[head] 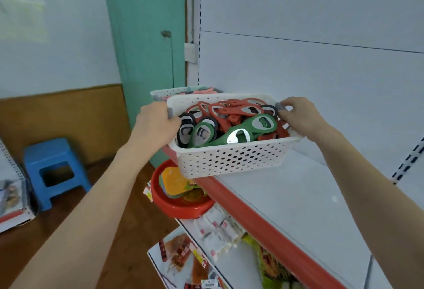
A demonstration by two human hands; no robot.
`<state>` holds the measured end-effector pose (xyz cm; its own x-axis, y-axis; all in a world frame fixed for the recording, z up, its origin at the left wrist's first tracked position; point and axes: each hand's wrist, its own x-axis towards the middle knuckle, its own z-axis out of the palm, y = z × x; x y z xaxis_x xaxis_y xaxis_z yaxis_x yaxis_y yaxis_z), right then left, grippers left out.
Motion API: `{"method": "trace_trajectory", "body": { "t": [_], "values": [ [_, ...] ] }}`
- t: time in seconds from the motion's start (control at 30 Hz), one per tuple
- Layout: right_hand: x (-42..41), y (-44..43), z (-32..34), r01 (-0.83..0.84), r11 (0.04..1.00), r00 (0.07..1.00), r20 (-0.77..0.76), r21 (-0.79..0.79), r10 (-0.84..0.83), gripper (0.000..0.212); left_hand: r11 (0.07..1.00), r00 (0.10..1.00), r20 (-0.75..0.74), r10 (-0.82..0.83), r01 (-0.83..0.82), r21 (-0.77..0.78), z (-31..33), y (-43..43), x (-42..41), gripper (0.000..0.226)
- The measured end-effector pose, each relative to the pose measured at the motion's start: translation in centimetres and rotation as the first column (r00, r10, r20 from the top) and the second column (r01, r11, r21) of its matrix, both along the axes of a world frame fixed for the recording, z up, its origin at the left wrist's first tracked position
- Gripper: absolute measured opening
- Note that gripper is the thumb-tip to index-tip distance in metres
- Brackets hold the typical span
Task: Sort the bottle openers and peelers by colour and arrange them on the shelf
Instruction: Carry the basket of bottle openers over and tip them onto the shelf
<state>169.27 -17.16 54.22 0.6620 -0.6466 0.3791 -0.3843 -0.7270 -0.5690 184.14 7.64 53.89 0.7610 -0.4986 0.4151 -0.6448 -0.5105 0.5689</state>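
White perforated plastic makes up the basket (229, 160), which is gripped at both short ends: the left hand (156, 123) is curled round one grey handle (170, 113), and the right hand (300, 116) is clasped with fingers and thumb on the matching handle at the other end. A two-handed hold is probably used because the load is loose and heaped, so the basket is kept level. Inside it the bottle openers lie mixed together: red openers (229, 109) towards the back, green openers (238, 132) across the front, and black openers (187, 128) at the left end. No sorting by colour can be seen yet. The basket is placed at the left front corner of the white shelf (309, 197), with its near wall hanging over the red edge strip (252, 215); whether its base is resting on the shelf cannot be told. Just behind it a second perforated basket (169, 92) is set, filled with pinkish and pale green items that cannot be identified as peelers from here. Room to the left and rear is limited by that second basket. Below the overhang a red basin (174, 206) and small white packets (218, 226) are kept on lower shelves, where anything spilled would likely fall. A blue stool (55, 169) stands on the floor, well apart.
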Motion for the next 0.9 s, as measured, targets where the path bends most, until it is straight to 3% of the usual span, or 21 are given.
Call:
{"method": "trace_trajectory", "body": {
  "t": [0.17, 0.5, 0.7, 0.9],
  "values": [
    [2.3, -3.1, -0.1, 0.036, 0.999, 0.998, -0.046, -0.013, -0.036, 0.028, 0.998, 0.997, -0.036, -0.068, 0.067, -0.011, -0.8, -3.2, 2.7, 0.015],
    [6.8, -8.4, -0.5, -0.017, 0.999, 0.989, -0.147, -0.043, 0.011, 0.028, 0.999, 0.994, -0.104, -0.024, 0.021, -0.028, -2.9, -7.1, 4.7, 0.008],
    [8.6, -10.1, -2.3, -0.055, 0.998, 0.978, -0.203, -0.014, 0.051, 0.028, 1.0, 0.989, -0.145, 0.021, -0.021, 0.001, -4.4, -8.1, 4.8, 0.032],
    [10.3, -11.4, -3.9, -0.093, 0.995, 0.969, -0.225, 0.042, 0.1, 0.024, 0.997, 0.984, -0.165, 0.068, -0.063, 0.035, -4.6, -8.9, 5.5, 0.031]
  ]
}}
